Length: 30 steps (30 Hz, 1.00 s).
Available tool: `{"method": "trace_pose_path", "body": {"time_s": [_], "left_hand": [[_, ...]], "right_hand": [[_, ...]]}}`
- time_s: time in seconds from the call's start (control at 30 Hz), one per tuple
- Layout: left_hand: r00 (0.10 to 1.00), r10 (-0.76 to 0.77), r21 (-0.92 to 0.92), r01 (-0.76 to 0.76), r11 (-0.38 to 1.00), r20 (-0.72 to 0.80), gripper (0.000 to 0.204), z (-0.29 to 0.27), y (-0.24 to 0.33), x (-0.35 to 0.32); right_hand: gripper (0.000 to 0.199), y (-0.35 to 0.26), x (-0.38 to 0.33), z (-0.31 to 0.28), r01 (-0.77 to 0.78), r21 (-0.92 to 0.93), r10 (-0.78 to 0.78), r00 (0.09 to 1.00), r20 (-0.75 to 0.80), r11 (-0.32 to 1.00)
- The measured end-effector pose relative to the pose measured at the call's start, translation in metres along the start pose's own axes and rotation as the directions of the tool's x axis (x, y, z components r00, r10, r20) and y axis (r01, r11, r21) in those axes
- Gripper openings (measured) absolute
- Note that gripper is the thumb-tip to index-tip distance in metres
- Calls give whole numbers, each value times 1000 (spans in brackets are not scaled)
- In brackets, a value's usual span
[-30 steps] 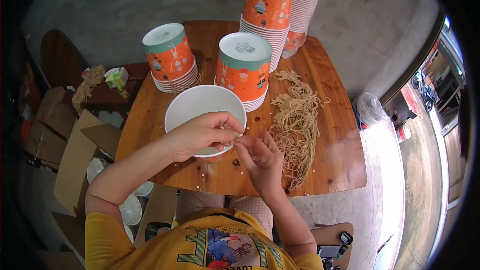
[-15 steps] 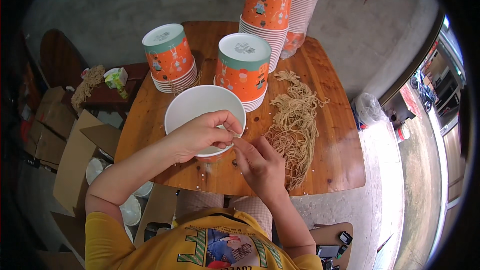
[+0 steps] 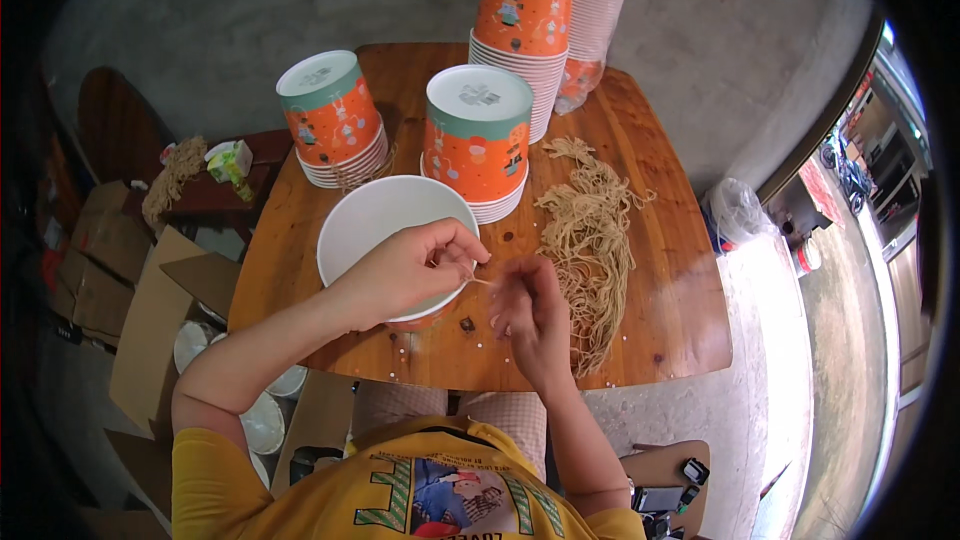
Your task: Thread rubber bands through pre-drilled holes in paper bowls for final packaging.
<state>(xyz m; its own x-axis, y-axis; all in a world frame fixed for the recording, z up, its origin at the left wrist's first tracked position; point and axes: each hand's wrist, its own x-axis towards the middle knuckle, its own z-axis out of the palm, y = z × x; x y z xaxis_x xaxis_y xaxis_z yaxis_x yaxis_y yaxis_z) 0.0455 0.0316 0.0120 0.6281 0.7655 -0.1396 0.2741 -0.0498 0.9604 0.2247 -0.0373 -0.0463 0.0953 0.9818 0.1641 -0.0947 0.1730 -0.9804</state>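
A white paper bucket (image 3: 350,225) stands mouth up on the wooden table in front of me, part of its orange outside showing below the rim. My left hand (image 3: 425,260) reaches over its near right side, fingers closed on a thin tan string (image 3: 481,282). A short length of this string sticks out to the right. Just beside it is my right hand (image 3: 532,320), fingers bent and smeared by motion. Whether it touches the string I cannot make out. A heap of loose tan strings (image 3: 590,250) lies right of my right hand.
Upside-down orange and green bucket stacks stand behind: one left (image 3: 330,120), one in the middle (image 3: 478,140), a taller one (image 3: 525,20) at the back. A plastic-wrapped stack (image 3: 600,0) rises behind that. An open cardboard box (image 3: 150,340) with white lids sits left of the table (image 3: 660,310).
My right hand has come away from my left, a little to the right, and the string end now shows between them. The whole view has shifted slightly.
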Motion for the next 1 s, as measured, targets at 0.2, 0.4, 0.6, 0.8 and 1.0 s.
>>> {"method": "trace_pose_path", "body": {"time_s": [0.2, 0.4, 0.6, 0.8, 1.0], "left_hand": [[992, 113, -24, -115, 993, -55, 25, 4, -1, -2], [996, 91, 15, -91, 996, -24, 29, 5, 7, -9], [949, 311, 533, -237, 812, -52, 19, 6, 8, -16], [891, 450, 644, -313, 698, -55, 15, 7, 1, -18], [913, 402, 573, -290, 767, -75, 15, 7, -1, -19]], "right_hand": [[16, -9, 3, 12, 293, -531, -323, 946, 38, 795], [15, -8, 5, 15, 298, -545, -344, 939, 19, 783], [11, 1, 6, 17, 68, -202, -71, 997, -10, 977], [11, 5, 4, 19, 45, -174, -45, 999, 5, 984], [11, 7, 4, 19, 58, -179, -60, 998, -8, 982]]}}
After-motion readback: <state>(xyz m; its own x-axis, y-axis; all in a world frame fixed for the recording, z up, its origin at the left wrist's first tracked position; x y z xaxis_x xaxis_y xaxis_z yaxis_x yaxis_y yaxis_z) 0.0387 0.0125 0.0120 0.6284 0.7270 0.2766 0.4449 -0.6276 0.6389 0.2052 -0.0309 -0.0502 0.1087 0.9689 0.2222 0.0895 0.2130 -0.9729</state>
